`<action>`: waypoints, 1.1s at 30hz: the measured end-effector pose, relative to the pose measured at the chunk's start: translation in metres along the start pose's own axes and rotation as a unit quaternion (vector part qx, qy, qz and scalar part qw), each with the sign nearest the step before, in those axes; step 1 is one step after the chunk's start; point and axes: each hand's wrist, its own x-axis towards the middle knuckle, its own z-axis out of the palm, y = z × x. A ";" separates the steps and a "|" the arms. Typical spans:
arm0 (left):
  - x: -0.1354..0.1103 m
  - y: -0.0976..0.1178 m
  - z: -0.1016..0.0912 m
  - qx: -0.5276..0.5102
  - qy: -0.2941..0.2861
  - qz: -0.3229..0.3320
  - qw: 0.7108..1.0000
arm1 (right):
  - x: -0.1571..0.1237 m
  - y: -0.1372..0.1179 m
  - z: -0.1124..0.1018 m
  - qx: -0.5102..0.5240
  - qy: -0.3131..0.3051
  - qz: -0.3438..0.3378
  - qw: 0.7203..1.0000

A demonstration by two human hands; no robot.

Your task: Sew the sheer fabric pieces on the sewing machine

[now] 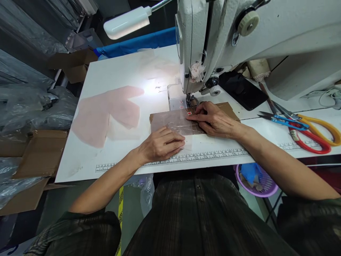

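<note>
A piece of sheer pale pink fabric (pixel 170 119) lies over a brown cardboard piece (pixel 227 110), just in front of the presser foot (pixel 189 101) of the sewing machine (pixel 188 46). My left hand (pixel 162 144) rests on the fabric's near edge, its fingers extended and lying low. Beside the needle area, my right hand (pixel 214 120) pinches the fabric's right part with thumb and fingertips. A small red-and-white mark (pixel 189 113) shows by those fingertips. Whether the fabric sits under the presser foot is hard to see.
Cut pink fabric pieces (pixel 96 110) lie at the table's left. To the right are a black phone (pixel 243 90), blue thread snips (pixel 290 122) and scissors with red and yellow handles (pixel 310 137). A lamp (pixel 128 23) hangs above; a printed ruler (pixel 183 160) runs along the front edge.
</note>
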 end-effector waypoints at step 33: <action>0.039 -0.065 0.024 0.150 -0.136 -0.146 0.968 | 0.000 -0.015 -0.011 0.020 -0.034 0.048 0.998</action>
